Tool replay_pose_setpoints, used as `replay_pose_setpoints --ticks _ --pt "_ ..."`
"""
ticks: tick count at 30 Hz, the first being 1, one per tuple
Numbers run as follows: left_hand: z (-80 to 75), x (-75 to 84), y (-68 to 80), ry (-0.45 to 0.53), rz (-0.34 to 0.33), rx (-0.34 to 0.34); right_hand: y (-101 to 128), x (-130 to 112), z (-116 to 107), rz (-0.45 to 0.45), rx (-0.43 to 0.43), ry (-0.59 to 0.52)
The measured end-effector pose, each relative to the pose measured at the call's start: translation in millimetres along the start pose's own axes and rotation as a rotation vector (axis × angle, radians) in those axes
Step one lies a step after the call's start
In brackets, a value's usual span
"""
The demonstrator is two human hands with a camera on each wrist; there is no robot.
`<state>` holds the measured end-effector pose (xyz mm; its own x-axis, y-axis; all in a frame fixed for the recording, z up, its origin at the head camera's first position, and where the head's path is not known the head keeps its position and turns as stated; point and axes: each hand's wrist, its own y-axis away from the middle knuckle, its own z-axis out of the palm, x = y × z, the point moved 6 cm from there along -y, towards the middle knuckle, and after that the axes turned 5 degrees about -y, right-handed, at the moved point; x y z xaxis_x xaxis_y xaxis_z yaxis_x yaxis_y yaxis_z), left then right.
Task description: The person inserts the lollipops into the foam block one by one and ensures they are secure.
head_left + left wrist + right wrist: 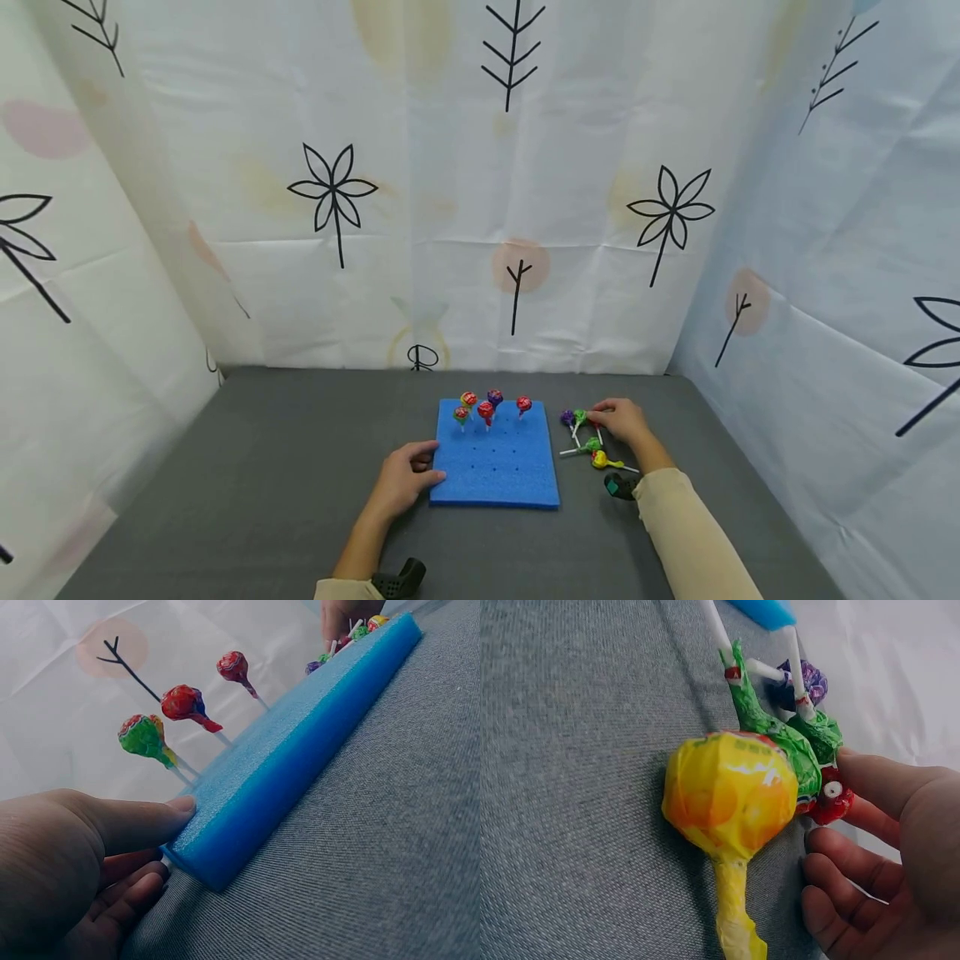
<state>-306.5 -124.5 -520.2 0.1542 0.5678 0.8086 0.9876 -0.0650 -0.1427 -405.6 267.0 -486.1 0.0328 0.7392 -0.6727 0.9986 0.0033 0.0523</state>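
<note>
My left hand (pixel 405 477) is at the left edge of a blue foam board (pixel 495 487). Its straight thumb lies over the board's corner in the left wrist view, the other fingers loosely bent beside it. Toward the back of the board stand several wrapped lollipops, among them a green-and-red one (pixel 142 739) and a red one (pixel 234 666). Right of the board, my right hand (pixel 621 419) pinches a red lollipop (pixel 831 802) between thumb and index finger. Its thumb tip is right against a green lollipop (pixel 823 736); the index fingertip is hidden.
Beside the right hand lie a purple lollipop (pixel 567 417), another green lollipop (pixel 591 446) and a yellow lollipop (pixel 731 799). Rows of small holes mark the board's front half. A grey cloth (pixel 285 467) covers the table, with patterned white curtains (pixel 420 208) behind and at the sides.
</note>
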Motion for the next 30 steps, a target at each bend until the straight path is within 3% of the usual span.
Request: replay_pose_setpoints --ticks 17,24,30 --pt "-0.5 1.6 -0.2 0.014 0.037 0.015 2.5 4.0 -3.6 -0.018 -0.012 -0.051" --pt "-0.6 1.2 1.2 0.006 0.028 0.019 4.3 14.1 -6.6 0.033 0.023 -0.315" --pt "-0.5 2.3 1.3 0.017 0.035 0.022 8.3 15.9 -11.5 0.023 0.079 -0.509"
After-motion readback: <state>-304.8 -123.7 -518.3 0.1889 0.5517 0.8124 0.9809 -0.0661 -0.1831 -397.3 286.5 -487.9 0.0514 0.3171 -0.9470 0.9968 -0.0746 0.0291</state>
